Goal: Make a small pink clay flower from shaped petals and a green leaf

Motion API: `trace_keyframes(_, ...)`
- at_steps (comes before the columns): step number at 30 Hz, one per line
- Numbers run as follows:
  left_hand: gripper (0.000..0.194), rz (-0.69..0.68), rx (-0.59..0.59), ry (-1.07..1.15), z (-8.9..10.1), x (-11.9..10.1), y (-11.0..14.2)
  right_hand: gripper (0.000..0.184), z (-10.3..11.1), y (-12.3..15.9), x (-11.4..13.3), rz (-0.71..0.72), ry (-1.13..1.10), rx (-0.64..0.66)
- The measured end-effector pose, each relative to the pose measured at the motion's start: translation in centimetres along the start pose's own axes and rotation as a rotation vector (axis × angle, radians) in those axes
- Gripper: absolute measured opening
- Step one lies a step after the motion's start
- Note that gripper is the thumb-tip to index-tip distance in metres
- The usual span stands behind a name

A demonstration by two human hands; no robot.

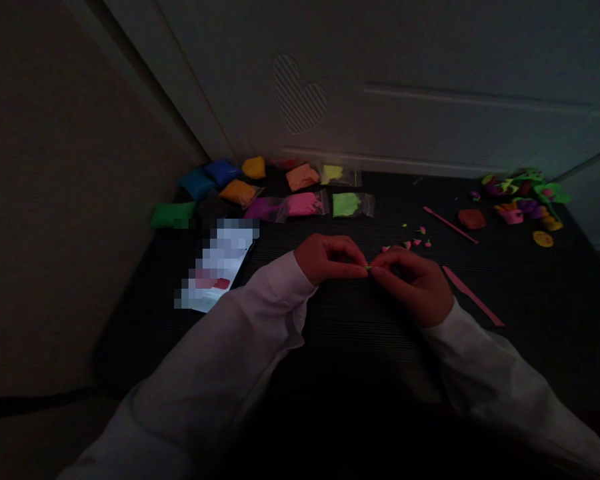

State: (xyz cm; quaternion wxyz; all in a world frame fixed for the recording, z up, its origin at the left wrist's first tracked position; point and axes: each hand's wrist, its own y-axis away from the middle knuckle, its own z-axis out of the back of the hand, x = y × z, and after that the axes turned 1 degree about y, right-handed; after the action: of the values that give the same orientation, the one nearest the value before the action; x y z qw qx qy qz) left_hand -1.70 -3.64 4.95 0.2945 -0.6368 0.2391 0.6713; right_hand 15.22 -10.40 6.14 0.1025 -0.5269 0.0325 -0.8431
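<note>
Over the middle of the dark table, my left hand (330, 258) and my right hand (416, 280) meet fingertip to fingertip. Between them is a tiny bit of green modelling clay (369, 268), pinched by the thumb and forefinger of each hand. Just beyond my right hand lie several small pink-and-green clay pieces (417, 243) and a little green crumb (405, 225). A pink plastic clay knife (473, 295) rests right of my right hand. Farther back is a thin pink modelling stick (450, 224) beside a reddish-brown lump of clay (472, 218).
Bags of coloured clay line the back left, among them a pink bag (303, 204), a light green bag (347, 205) and a blue bag (223, 172). A lit phone or tablet (235, 257) lies left. Colourful finished clay figures (523, 200) crowd the far right. A white panel (430, 60) rises behind.
</note>
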Motion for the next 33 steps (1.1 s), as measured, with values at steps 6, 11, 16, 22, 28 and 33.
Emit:
trace_keyframes(6, 0.013, 0.021, 0.056, 0.089, 0.1, 0.1, 0.0, 0.013, 0.2, 0.0, 0.0, -0.054, -0.039, 0.023)
trace_keyframes(11, 0.010, 0.024, 0.075, 0.114, 0.2, 0.1, 0.1, 0.013, 0.1, 0.1, 0.0, -0.064, -0.074, 0.035)
trace_keyframes(16, 0.009, 0.040, 0.078, 0.139, 0.0, 0.1, 0.0, 0.011, 0.0, 0.2, 0.2, -0.085, -0.108, 0.040)
trace_keyframes(22, 0.022, 0.042, -0.010, 0.173, -0.2, 0.4, 0.0, 0.013, 0.0, -0.2, -0.3, -0.181, -0.208, -0.003)
trace_keyframes(28, 0.024, -0.262, -0.222, -0.324, -0.4, 0.0, 0.2, 0.014, -0.1, -0.6, -1.1, -0.265, -0.307, -0.051)
trace_keyframes(33, 0.023, -0.401, -0.277, -0.523, -0.7, -0.1, 0.3, 0.014, -0.2, -0.7, -1.1, -0.310, -0.324, -0.046)
